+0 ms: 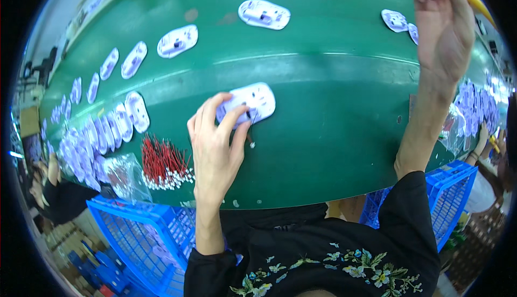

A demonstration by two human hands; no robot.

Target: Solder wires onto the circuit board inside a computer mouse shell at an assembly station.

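My left hand (215, 141) rests on a pale oval plastic shell (260, 99) that lies hollow side up on the green table. Its thumb and fingers are closed about the shell's near left part. A thin dark lead with a small white end (252, 144) pokes out below the fingertips. High at the right, my right hand (444, 36) is raised with its fingers curled at a long yellow thing (475, 0), perhaps a tool's handle or cord. The picture's upper edge cuts off most of that grip.
Similar shells, such as one at the top (264, 15), run along the table. More shells (89, 141) are heaped at left beside red wires with white plugs (164, 162) and a clear bag (126, 177). Blue crates (161, 227) stand below the front edge. Other people work at both sides.
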